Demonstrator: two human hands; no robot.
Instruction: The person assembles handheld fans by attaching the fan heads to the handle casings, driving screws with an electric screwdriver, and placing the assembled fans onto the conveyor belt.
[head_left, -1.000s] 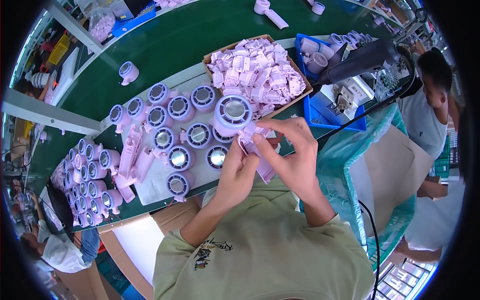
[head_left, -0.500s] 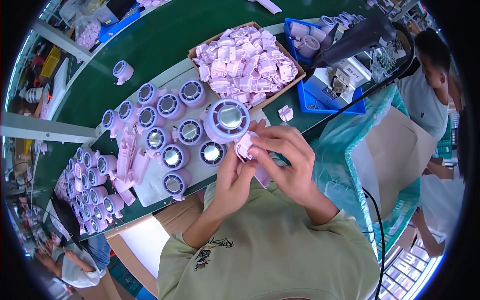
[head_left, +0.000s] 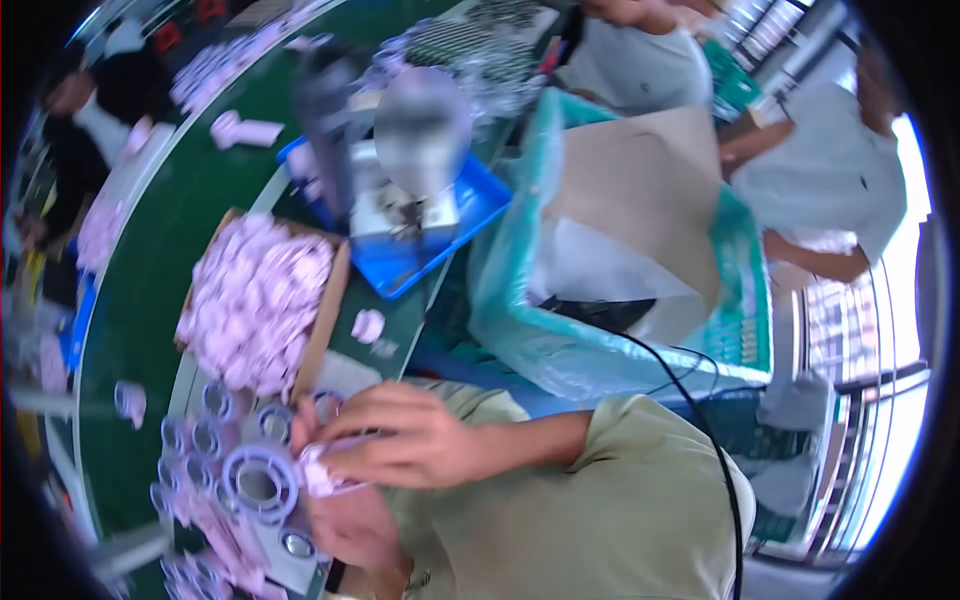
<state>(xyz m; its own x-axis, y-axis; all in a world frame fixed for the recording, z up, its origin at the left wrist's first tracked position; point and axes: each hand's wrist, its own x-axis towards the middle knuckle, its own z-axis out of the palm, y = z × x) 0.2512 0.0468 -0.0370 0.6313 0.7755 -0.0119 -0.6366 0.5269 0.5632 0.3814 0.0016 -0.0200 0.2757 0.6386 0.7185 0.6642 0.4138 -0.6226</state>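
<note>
Fingers of your right hand [head_left: 415,437], head view, curled down and pinched a small lilac plastic piece [head_left: 322,472] at the neck of a round lilac plastic fan head [head_left: 260,482] with a silver centre disc. Your left hand [head_left: 352,525] sat just below, touching the same part; blur, couldn't tell whether its fingers were spread or pressed together. Fan head was lower left, raised over a cluster of similar lilac fan heads [head_left: 207,440] on the bench. Beyond it stood an open brown cardboard box [head_left: 322,330] heaped with lilac plastic parts [head_left: 255,300]. One loose lilac part [head_left: 368,326] lay just beside the box, on the green tabletop [head_left: 140,320]. Blue plastic tray [head_left: 468,225] near that. Right side: a crate lined with translucent green plastic [head_left: 515,300], brown cardboard sheet [head_left: 635,190] inside.
</note>
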